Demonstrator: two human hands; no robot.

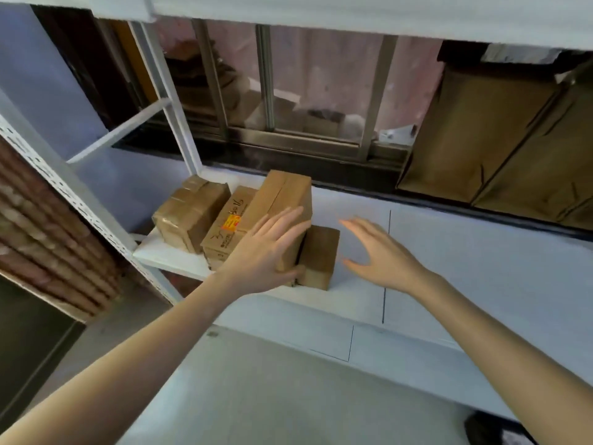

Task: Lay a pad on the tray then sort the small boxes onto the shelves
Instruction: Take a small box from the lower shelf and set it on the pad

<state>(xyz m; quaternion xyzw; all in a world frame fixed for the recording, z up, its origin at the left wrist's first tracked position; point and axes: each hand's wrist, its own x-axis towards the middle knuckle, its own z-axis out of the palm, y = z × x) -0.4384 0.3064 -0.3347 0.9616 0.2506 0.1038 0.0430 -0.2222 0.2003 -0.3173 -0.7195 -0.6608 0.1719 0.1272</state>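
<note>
Several brown cardboard boxes stand in a row at the left end of a white shelf (449,252). From the left: a box wrapped in clear tape (189,211), a box with an orange sticker (229,224), a tall long box (282,200) and a small low box (319,255). My left hand (266,252) lies flat on the near end of the tall box, fingers spread, thumb at its lower corner. My right hand (380,255) hovers open just right of the small box, touching nothing. No pad or tray is in view.
A perforated white upright (73,200) frames the shelf on the left, with a slanted brace (128,130) behind. A window (288,91) runs along the back. Large brown cartons (500,139) fill the back right. A lower white shelf (272,396) lies below my arms.
</note>
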